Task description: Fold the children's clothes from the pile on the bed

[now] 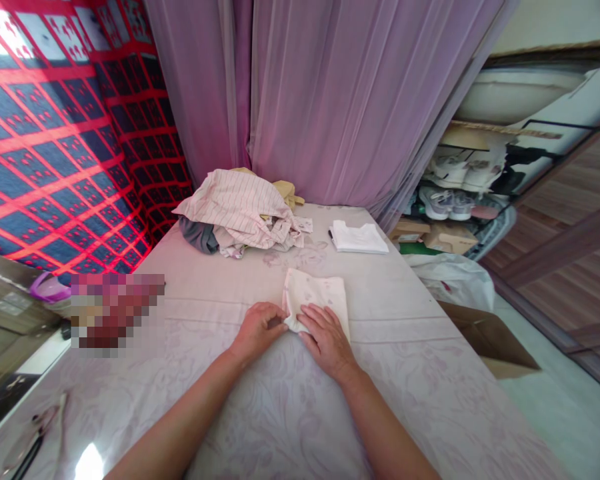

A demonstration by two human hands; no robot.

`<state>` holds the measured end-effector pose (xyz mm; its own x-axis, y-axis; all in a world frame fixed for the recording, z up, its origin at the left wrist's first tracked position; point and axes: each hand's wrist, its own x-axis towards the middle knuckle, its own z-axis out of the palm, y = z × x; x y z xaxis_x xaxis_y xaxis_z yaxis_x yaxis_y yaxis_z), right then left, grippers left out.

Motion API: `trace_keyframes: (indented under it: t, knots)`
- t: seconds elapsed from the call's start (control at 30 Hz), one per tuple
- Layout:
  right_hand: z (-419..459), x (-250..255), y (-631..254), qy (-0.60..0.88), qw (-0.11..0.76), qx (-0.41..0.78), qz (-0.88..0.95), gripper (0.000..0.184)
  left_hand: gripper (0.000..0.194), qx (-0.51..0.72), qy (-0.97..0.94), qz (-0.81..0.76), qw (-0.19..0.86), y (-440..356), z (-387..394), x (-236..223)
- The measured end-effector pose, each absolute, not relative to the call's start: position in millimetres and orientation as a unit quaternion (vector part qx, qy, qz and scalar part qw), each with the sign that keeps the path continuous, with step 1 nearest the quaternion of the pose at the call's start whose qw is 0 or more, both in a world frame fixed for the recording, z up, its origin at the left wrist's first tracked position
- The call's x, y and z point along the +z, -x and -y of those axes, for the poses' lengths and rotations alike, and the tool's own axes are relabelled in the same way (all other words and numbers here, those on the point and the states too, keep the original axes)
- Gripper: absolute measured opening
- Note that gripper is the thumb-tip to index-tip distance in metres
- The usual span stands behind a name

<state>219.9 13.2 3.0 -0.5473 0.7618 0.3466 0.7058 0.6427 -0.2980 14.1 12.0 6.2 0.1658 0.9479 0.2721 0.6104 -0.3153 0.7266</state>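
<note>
A small folded white cloth with a faint print [316, 300] lies on the bed, which has a pale pink floral sheet [280, 427]. My left hand [259, 330] pinches the cloth's lower left corner between its fingers. My right hand [326, 340] rests flat over the cloth's lower edge, fingers spread and not gripping. Beyond the hands, a heap of striped, grey and yellow clothes [235, 210] sits at the far end of the bed. A folded white garment [359, 237] lies to its right.
A sheer purple curtain [330, 87] hangs behind the bed, beside a red and blue patterned drape [55, 147]. A cardboard box [490, 337] and a white plastic bag [453, 280] stand at the right edge, below shelved shoes [445, 200]. A pixelated patch [117, 313] covers something on the bed.
</note>
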Motion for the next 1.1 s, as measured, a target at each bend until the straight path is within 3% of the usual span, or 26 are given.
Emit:
trace_keyframes:
  t: [0.3, 0.57, 1.1]
  knots:
    - [-14.0, 2.6, -220.2, 0.415, 0.232, 0.058, 0.878, 0.032, 0.012, 0.375, -0.752, -0.473, 0.266, -13.1, -18.4, 13.1]
    - [-13.3, 3.9, -220.4, 0.426, 0.219, 0.064, 0.875, 0.034, 0.018, 0.279, -0.840, -0.403, 0.233, 13.6, -29.3, 26.7]
    - [-12.1, 2.8, -219.9, 0.423, 0.207, 0.062, 0.880, 0.033, 0.021, 0.213, -0.802, -0.528, 0.182, 2.4, -9.3, 16.2]
